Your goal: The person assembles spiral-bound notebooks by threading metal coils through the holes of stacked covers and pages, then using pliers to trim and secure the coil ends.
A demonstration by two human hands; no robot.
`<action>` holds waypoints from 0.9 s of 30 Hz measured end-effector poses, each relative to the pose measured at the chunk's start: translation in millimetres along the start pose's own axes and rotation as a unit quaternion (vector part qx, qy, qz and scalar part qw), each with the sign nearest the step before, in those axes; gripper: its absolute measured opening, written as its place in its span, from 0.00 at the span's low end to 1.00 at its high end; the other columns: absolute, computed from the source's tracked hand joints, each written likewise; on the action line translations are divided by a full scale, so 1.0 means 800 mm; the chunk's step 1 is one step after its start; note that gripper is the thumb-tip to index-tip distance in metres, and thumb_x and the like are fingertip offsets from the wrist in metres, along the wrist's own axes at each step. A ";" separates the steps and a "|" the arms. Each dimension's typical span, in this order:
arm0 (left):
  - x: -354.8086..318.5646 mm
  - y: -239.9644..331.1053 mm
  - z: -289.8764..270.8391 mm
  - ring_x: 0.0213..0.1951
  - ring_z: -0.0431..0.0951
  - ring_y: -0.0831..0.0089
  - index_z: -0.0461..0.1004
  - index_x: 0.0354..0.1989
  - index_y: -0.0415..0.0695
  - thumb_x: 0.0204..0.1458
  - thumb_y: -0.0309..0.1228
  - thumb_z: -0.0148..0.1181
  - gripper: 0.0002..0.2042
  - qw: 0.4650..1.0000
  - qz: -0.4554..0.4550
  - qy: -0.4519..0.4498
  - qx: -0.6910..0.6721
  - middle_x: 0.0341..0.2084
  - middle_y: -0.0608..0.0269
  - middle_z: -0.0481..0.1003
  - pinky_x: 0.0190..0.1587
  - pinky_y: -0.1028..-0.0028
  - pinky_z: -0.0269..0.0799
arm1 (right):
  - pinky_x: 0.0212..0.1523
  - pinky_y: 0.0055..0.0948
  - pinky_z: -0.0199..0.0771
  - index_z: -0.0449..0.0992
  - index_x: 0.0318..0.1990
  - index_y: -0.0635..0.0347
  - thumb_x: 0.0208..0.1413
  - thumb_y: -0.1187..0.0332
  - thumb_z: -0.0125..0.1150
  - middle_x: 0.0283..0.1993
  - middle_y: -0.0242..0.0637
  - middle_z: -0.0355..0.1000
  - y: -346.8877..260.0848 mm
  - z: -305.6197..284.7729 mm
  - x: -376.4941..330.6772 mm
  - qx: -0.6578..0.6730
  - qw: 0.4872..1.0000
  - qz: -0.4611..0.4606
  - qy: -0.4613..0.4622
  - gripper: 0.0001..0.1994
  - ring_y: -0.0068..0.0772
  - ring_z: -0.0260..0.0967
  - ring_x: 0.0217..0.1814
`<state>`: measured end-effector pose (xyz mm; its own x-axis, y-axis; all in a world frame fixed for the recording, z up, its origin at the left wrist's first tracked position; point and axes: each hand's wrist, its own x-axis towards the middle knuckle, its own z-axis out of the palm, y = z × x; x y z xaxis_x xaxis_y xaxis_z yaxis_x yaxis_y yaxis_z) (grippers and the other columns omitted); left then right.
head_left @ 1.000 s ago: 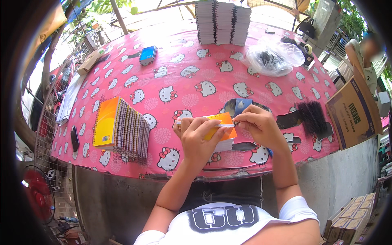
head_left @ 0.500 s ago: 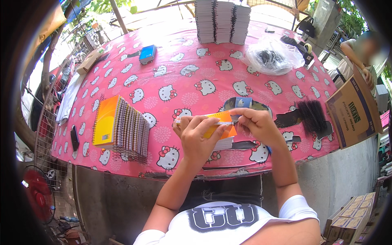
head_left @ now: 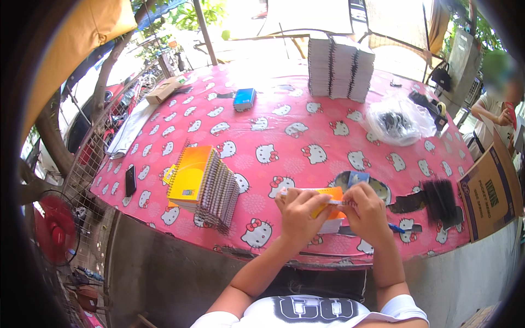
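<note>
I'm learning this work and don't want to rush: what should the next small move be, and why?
Probably a small, careful finger adjustment by the right hand at the orange pad's right end. The left hand clasps the pad, and the right is at that end; whether it pinches anything is too small to tell.

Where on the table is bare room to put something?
Widest: the pink patterned tablecloth between the small blue notebooks, tall white paper stacks and left hand. Smaller: between that hand and the yellow spiral notebooks. Crowded: right of the right hand, toward the black bristly bundle and brown cardboard box.
</note>
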<state>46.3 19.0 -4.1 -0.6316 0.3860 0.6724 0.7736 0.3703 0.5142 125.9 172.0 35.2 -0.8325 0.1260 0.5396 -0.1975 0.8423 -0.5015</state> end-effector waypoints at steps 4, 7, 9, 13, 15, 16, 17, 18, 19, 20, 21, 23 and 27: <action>-0.003 -0.004 -0.005 0.38 0.70 0.73 0.81 0.31 0.54 0.37 0.34 0.73 0.11 1.000 0.009 0.009 -0.003 0.29 0.74 0.77 0.48 0.64 0.52 | 0.29 0.38 0.70 0.73 0.32 0.61 0.47 0.72 0.64 0.30 0.39 0.69 -0.005 0.008 -0.001 -0.008 1.000 -0.016 -0.002 0.06 0.43 0.70 0.32; -0.002 -0.002 -0.006 0.38 0.70 0.73 0.81 0.31 0.54 0.37 0.33 0.72 0.10 1.000 0.013 0.013 0.001 0.29 0.74 0.77 0.48 0.64 0.52 | 0.30 0.38 0.70 0.73 0.31 0.62 0.47 0.72 0.64 0.30 0.40 0.69 -0.011 0.009 -0.002 -0.014 1.000 -0.014 0.012 0.06 0.44 0.70 0.33; -0.004 -0.002 -0.008 0.38 0.70 0.73 0.81 0.31 0.54 0.38 0.33 0.72 0.10 1.000 0.013 0.013 0.002 0.29 0.74 0.77 0.48 0.64 0.52 | 0.31 0.38 0.70 0.73 0.31 0.62 0.47 0.73 0.64 0.30 0.41 0.69 -0.008 0.012 -0.003 0.004 1.000 -0.029 0.004 0.06 0.44 0.69 0.33; -0.006 -0.001 -0.004 0.38 0.69 0.73 0.81 0.31 0.54 0.39 0.35 0.71 0.09 1.000 0.008 0.015 -0.005 0.29 0.75 0.76 0.49 0.62 0.51 | 0.32 0.40 0.69 0.72 0.28 0.64 0.47 0.75 0.63 0.28 0.41 0.69 -0.014 0.015 -0.005 0.005 0.999 -0.012 0.037 0.05 0.45 0.69 0.33; -0.006 0.003 -0.002 0.39 0.69 0.72 0.81 0.31 0.55 0.41 0.38 0.69 0.08 1.000 0.004 0.003 -0.015 0.29 0.75 0.76 0.51 0.59 0.51 | 0.33 0.40 0.69 0.72 0.28 0.64 0.47 0.76 0.62 0.28 0.41 0.68 -0.010 0.021 -0.011 0.002 0.998 -0.020 0.066 0.04 0.46 0.69 0.33; -0.007 0.002 -0.003 0.39 0.69 0.72 0.81 0.31 0.55 0.41 0.38 0.69 0.08 1.000 0.006 0.003 -0.012 0.29 0.75 0.76 0.51 0.59 0.51 | 0.33 0.41 0.69 0.72 0.28 0.65 0.47 0.76 0.62 0.28 0.41 0.69 -0.011 0.023 -0.012 0.002 0.998 -0.028 0.064 0.04 0.46 0.69 0.33; -0.005 -0.002 -0.005 0.39 0.69 0.72 0.81 0.31 0.55 0.41 0.38 0.69 0.08 1.000 0.009 0.002 -0.009 0.29 0.75 0.76 0.51 0.59 0.51 | 0.33 0.41 0.68 0.72 0.28 0.65 0.47 0.76 0.62 0.28 0.42 0.69 -0.014 0.025 -0.007 0.001 0.997 -0.034 0.063 0.04 0.46 0.69 0.33; -0.006 -0.004 -0.003 0.39 0.70 0.71 0.81 0.31 0.55 0.41 0.38 0.69 0.08 1.000 0.009 -0.004 -0.019 0.29 0.75 0.76 0.51 0.60 0.51 | 0.33 0.41 0.68 0.72 0.28 0.65 0.47 0.76 0.62 0.28 0.42 0.69 -0.011 0.021 -0.007 -0.010 0.998 -0.031 0.057 0.04 0.47 0.69 0.33; -0.012 -0.007 -0.004 0.38 0.70 0.71 0.81 0.31 0.55 0.41 0.37 0.69 0.08 1.000 0.015 -0.010 -0.024 0.29 0.75 0.77 0.51 0.60 0.51 | 0.35 0.42 0.69 0.73 0.29 0.65 0.47 0.77 0.62 0.29 0.43 0.70 -0.004 0.014 -0.006 -0.001 0.999 -0.040 -0.016 0.04 0.48 0.69 0.35; -0.015 -0.013 -0.008 0.38 0.70 0.71 0.81 0.31 0.55 0.41 0.37 0.70 0.08 0.999 0.022 -0.015 -0.029 0.29 0.75 0.77 0.50 0.61 0.52 | 0.36 0.42 0.69 0.73 0.30 0.65 0.46 0.77 0.62 0.31 0.43 0.71 0.006 0.004 0.001 0.012 0.995 -0.048 -0.089 0.04 0.49 0.69 0.36; -0.017 -0.016 -0.013 0.38 0.70 0.71 0.81 0.31 0.55 0.40 0.37 0.70 0.08 0.999 0.028 -0.019 -0.032 0.29 0.75 0.77 0.50 0.62 0.52 | 0.37 0.41 0.69 0.73 0.32 0.65 0.46 0.77 0.62 0.31 0.44 0.71 0.033 -0.002 0.011 0.037 0.996 -0.009 -0.084 0.05 0.48 0.70 0.37; -0.009 -0.017 -0.008 0.36 0.71 0.70 0.81 0.31 0.55 0.39 0.36 0.71 0.09 0.998 0.025 -0.020 -0.050 0.29 0.74 0.77 0.49 0.63 0.53 | 0.40 0.40 0.70 0.73 0.37 0.64 0.47 0.72 0.64 0.32 0.45 0.72 0.104 -0.030 0.023 -0.059 0.996 0.048 -0.041 0.10 0.49 0.71 0.40; 0.016 -0.007 -0.009 0.36 0.71 0.70 0.82 0.31 0.54 0.38 0.35 0.72 0.09 0.995 0.021 -0.003 -0.099 0.29 0.74 0.77 0.48 0.64 0.54 | 0.42 0.43 0.72 0.71 0.42 0.64 0.43 0.59 0.69 0.36 0.46 0.74 0.175 -0.010 -0.011 -0.236 0.951 0.121 -0.159 0.23 0.54 0.71 0.45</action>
<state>34.6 16.1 5.4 -0.5983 0.4027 0.6928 0.7938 0.1802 0.5808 109.8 293.0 -34.4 -0.9534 0.2443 0.1770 0.2114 0.9596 -0.1856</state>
